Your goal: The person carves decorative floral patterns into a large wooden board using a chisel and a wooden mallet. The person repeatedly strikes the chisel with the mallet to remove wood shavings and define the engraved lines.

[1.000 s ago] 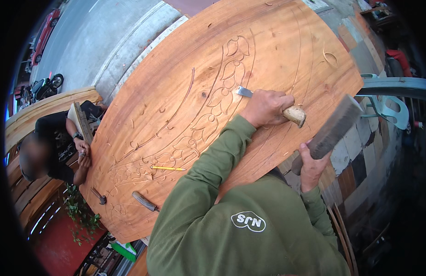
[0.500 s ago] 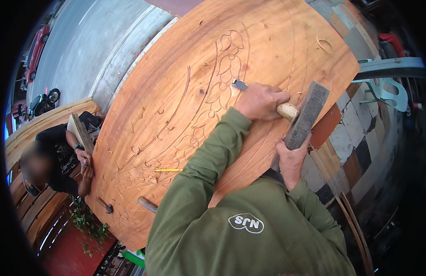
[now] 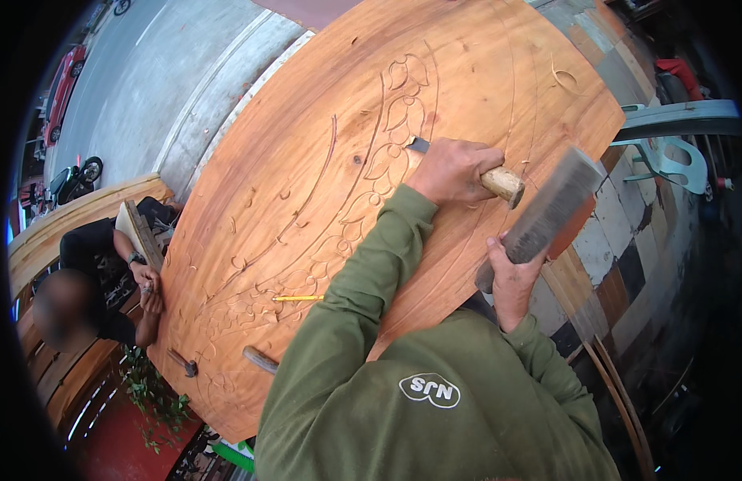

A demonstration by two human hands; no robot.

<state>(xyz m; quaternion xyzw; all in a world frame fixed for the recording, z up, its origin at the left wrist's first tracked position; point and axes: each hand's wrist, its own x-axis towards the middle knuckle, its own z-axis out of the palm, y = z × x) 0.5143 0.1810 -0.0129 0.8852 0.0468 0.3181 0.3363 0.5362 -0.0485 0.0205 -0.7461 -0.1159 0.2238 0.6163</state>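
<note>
My left hand point(image 3: 455, 171) grips a chisel with a pale wooden handle point(image 3: 499, 183) and a flat metal blade point(image 3: 417, 144), whose tip rests on the leaf carving of the large wooden panel point(image 3: 251, 160). My right hand point(image 3: 515, 276) grasps a long, dark, block-like striker point(image 3: 559, 204), blurred and held just right of the handle's butt, apart from it. A yellow pencil point(image 3: 299, 298), a small hammer point(image 3: 182, 361) and another tool with a dull handle point(image 3: 259, 357) lie on the panel's lower left, among curled shavings.
A co-worker point(image 3: 106, 280) at the panel's left edge holds something small by its edge, beside stacked planks point(image 3: 42, 224), above a plant point(image 3: 150, 389). A pale plastic chair point(image 3: 668, 168) stands on patchwork flooring at right. Beyond lie a road, motorcycle point(image 3: 74, 180) and red car point(image 3: 66, 88).
The striker swung up to the chisel's handle half a second ago and has since drawn back to the right. The view has shifted slightly; the blade remains on the leaf pattern.
</note>
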